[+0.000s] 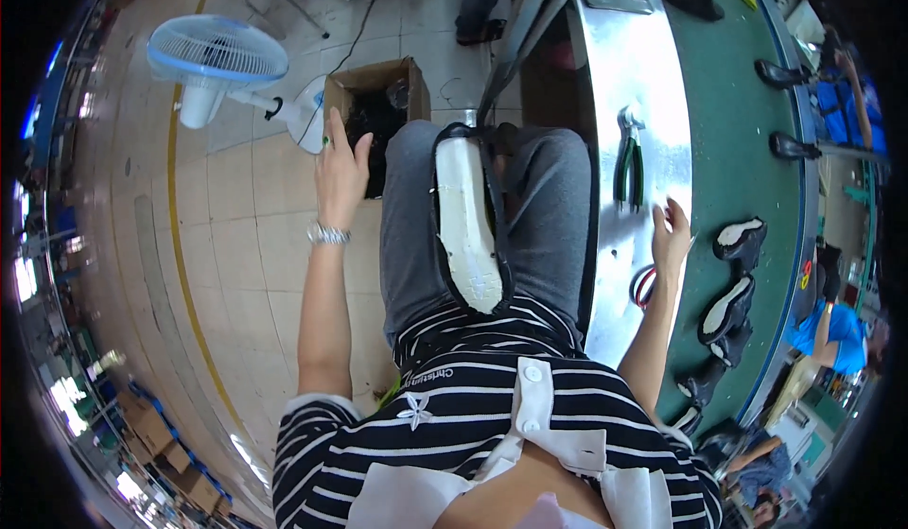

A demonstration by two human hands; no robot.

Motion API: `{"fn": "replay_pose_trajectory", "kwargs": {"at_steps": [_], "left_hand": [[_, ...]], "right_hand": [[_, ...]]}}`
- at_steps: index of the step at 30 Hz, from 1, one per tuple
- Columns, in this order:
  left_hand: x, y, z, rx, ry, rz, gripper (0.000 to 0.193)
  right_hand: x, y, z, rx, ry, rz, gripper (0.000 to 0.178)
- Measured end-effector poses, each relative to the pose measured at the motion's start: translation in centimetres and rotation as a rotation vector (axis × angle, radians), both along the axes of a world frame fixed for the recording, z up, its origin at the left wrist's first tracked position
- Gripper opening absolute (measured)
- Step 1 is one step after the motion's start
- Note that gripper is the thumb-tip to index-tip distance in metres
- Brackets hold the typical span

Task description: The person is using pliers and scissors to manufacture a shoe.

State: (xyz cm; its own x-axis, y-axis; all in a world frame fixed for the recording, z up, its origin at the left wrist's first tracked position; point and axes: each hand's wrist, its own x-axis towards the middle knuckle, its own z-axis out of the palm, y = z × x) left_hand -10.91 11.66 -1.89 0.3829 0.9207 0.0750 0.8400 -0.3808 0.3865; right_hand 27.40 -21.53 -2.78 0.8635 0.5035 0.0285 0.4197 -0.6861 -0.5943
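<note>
An unfinished black shoe (465,212) lies lengthwise on my lap, its pale underside up and its black edge around it. Neither hand touches it. My left hand (342,172) is raised left of my knee, beside the cardboard box, fingers stretched and thumb apart, holding nothing. My right hand (672,234) hovers at the metal bench's right edge, fingers bent and slightly apart, with nothing visible in them. Red-handled scissors (643,287) lie on the bench by my right wrist, partly hidden by it. Lasting pliers (629,160) with dark green handles lie farther up the bench.
The cardboard box (416,94) holds dark material. A fan (218,56) stands on the floor at left. Right of the metal bench (615,75), a green conveyor (728,160) carries several black shoes (726,310). Co-workers (837,335) sit beyond it. A metal post rises ahead of my knees.
</note>
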Motion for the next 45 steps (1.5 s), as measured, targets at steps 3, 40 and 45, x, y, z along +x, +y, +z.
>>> {"fn": "replay_pose_trajectory", "kwargs": {"at_steps": [3, 40, 45], "left_hand": [[3.2, -5.5, 4.1, 0.115, -0.430, -0.223, 0.055], [15.0, -9.3, 6.8, -0.126, -0.201, -0.622, 0.098], [14.9, -10.4, 6.1, 0.033, -0.316, -0.651, 0.090]], "right_hand": [[0.4, 5.6, -1.5, 0.018, -0.120, 0.091, 0.050], [-5.0, 15.3, 16.5, -0.380, 1.031, 0.676, 0.059], [-8.1, 10.2, 12.0, -0.133, 0.399, 0.778, 0.058]]}}
